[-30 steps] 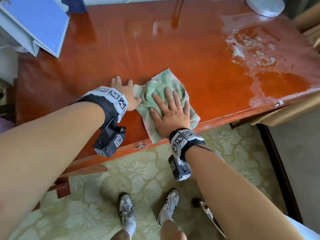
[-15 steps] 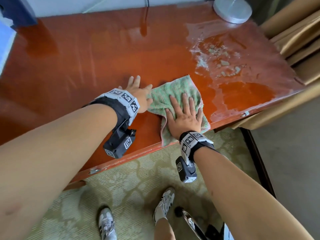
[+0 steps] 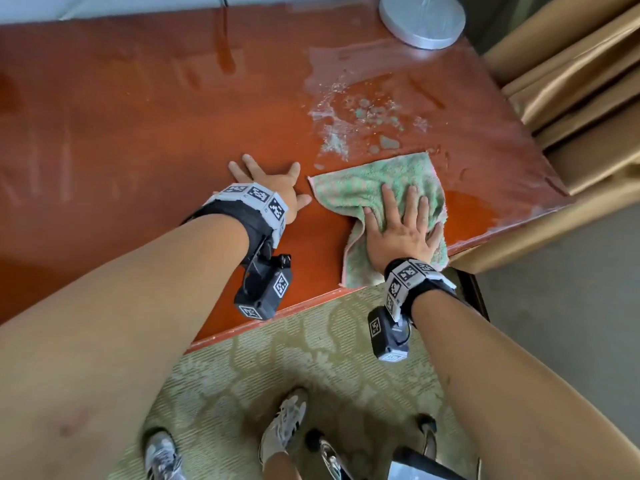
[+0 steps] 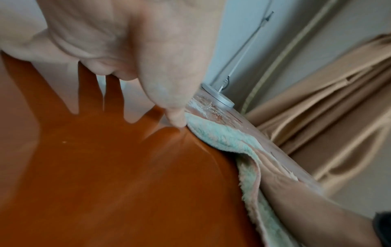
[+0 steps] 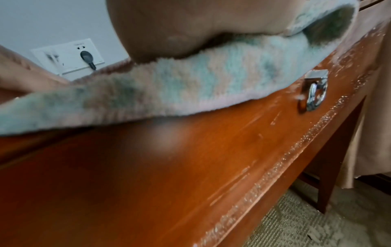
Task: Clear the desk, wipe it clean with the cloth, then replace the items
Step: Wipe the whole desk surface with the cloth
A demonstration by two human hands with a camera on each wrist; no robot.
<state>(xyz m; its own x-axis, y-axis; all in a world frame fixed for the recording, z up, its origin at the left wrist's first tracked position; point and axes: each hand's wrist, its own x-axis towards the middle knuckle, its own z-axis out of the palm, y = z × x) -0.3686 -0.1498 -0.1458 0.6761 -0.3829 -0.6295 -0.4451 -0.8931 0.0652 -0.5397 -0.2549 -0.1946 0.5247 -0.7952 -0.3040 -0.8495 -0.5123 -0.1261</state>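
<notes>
On the desk [image 3: 145, 126], near its front edge toward the right end, the cloth [image 3: 377, 181] lies partly spread, green with pale pink patches and a pink hem. Right hand [image 3: 403, 226] flat on the cloth's near half, fingers straight and splayed wide, palm down, pressing; nothing gripped. Cloth's near edge reaches the desk's front lip; from the right wrist view it overhangs slightly above the drawer front [image 5: 190, 167].

Left hand [image 3: 273, 188] flat on bare reddish-brown wood just left of the cloth, fingers spread wide, holding nothing. Thumb tip [image 4: 177, 120] at the cloth's left edge; contact or a hair apart, cannot tell.

Beyond the cloth, a wet patch [image 3: 363, 112] with whitish foam and scattered droplets, running toward the desk's right end. A round silver lamp base [image 3: 420, 19] stands at the far right corner. Tan curtains [image 3: 581, 98] hang just beside the desk's right end.

Drawer front carries a chrome ring pull [image 5: 315, 93]; whitish flecks along its lower edge. White wall socket [image 5: 67, 56] with a black plug in it; markings too small to read.

Writing: none legible. Both wristbands [image 3: 256, 199] and the wrist cameras bear black-and-white square marker codes only.

Patterned olive carpet [image 3: 277, 368] below; two white-and-grey sneakers [image 3: 284, 420] on it.
</notes>
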